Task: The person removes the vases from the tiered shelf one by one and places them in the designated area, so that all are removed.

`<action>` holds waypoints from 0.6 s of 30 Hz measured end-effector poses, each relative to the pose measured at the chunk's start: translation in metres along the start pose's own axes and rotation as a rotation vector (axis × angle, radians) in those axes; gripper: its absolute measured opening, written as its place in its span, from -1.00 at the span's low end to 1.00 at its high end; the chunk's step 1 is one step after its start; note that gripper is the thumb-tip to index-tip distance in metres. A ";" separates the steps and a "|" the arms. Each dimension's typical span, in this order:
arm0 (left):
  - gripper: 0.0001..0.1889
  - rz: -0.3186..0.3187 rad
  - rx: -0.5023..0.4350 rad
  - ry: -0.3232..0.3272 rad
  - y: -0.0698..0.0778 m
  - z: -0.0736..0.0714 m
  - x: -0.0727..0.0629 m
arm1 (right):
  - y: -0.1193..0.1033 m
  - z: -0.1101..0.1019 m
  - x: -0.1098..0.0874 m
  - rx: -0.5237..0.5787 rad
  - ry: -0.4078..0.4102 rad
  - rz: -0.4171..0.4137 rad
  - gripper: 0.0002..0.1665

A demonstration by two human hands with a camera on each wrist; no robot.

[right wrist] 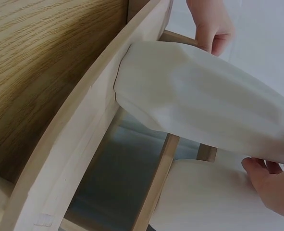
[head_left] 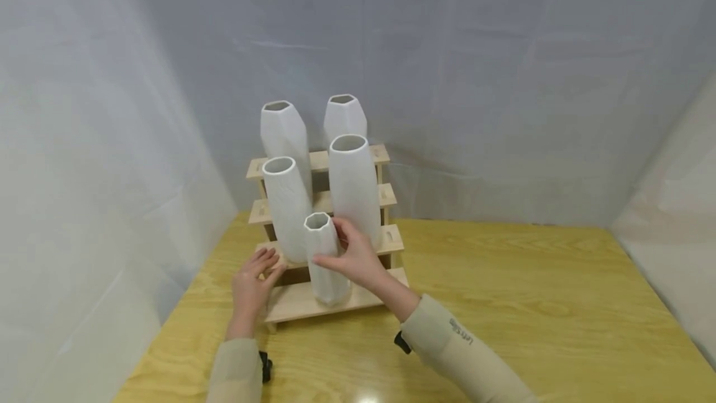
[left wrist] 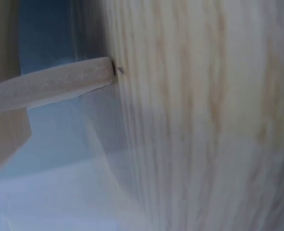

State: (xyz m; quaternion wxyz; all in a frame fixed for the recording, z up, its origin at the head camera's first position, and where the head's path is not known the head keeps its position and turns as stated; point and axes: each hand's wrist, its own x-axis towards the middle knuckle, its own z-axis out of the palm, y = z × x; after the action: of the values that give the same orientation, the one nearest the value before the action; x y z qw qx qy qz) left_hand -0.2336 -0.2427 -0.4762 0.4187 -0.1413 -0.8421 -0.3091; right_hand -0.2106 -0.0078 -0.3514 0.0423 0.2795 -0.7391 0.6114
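A small white faceted vase [head_left: 323, 275] stands at the front, its base on the lowest step of a tiered wooden stand [head_left: 296, 301]. My right hand [head_left: 360, 260] grips its upper part, thumb in front and fingers behind. Seen from the right wrist, this vase [right wrist: 194, 96] meets the board [right wrist: 79, 139] with its base. My left hand [head_left: 252, 285] is at the left end of the stand's second step, fingers bent. In the right wrist view the vase partly hides the left hand [right wrist: 216, 24], so its hold on the board is unclear. Blurred wood [left wrist: 180, 96] fills the left wrist view.
Behind the small vase, two taller round-mouthed vases [head_left: 288, 210] [head_left: 355, 198] stand on the stand. Two angular-mouthed ones [head_left: 284, 132] [head_left: 345, 120] rise at the back. The stand is on a wooden table [head_left: 520, 310], with pale sheeting [head_left: 503, 111] hung around.
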 end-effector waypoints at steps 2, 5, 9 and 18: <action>-0.73 -0.004 0.001 -0.004 0.000 0.000 0.000 | -0.002 0.000 0.000 -0.006 0.004 0.001 -0.35; -0.72 -0.001 0.009 -0.005 -0.002 -0.001 -0.001 | -0.005 0.001 -0.001 -0.007 0.008 -0.003 -0.36; -0.71 0.006 0.019 0.002 -0.003 -0.003 -0.002 | -0.005 0.003 0.000 0.001 0.008 -0.002 -0.37; -0.71 -0.010 0.021 0.002 -0.001 -0.004 -0.003 | -0.005 0.003 -0.002 -0.009 0.015 -0.005 -0.37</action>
State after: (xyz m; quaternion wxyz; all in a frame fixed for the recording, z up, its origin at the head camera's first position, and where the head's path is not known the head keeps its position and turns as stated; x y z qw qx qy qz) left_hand -0.2296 -0.2457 -0.4771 0.4197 -0.1321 -0.8456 -0.3024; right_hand -0.2054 -0.0106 -0.3482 0.0506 0.2763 -0.7408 0.6102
